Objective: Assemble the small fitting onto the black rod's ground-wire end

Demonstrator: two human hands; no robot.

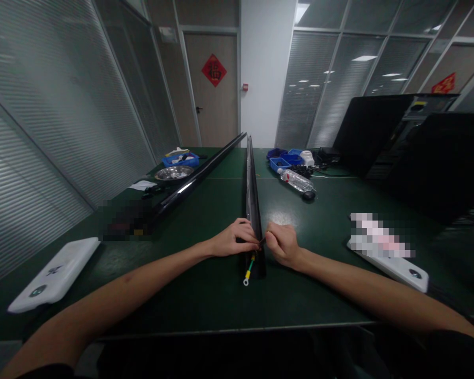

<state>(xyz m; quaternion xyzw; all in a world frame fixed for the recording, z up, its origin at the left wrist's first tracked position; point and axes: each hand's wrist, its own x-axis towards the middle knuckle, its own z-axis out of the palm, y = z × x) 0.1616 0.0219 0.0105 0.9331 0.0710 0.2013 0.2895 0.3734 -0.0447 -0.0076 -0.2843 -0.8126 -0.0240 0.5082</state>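
A long black rail (252, 189) lies lengthwise down the middle of the green table (205, 295), its near end between my hands. My left hand (237, 238) rests on the rail's left side, fingers curled and pinching at its top edge. My right hand (282, 243) is closed in a pinch against the rail's right side, fingertips meeting the left hand's. A yellow-green wire with a ring terminal (248, 271) sticks out of the rail's near end. What the fingertips pinch is too small to make out.
A second black rail (197, 176) lies diagonally to the left. White flat devices lie at left (53, 273) and right (391, 260). Farther back are a metal bowl (174, 172), blue bins (282, 158), a water bottle (296, 180) and black monitors (418, 152).
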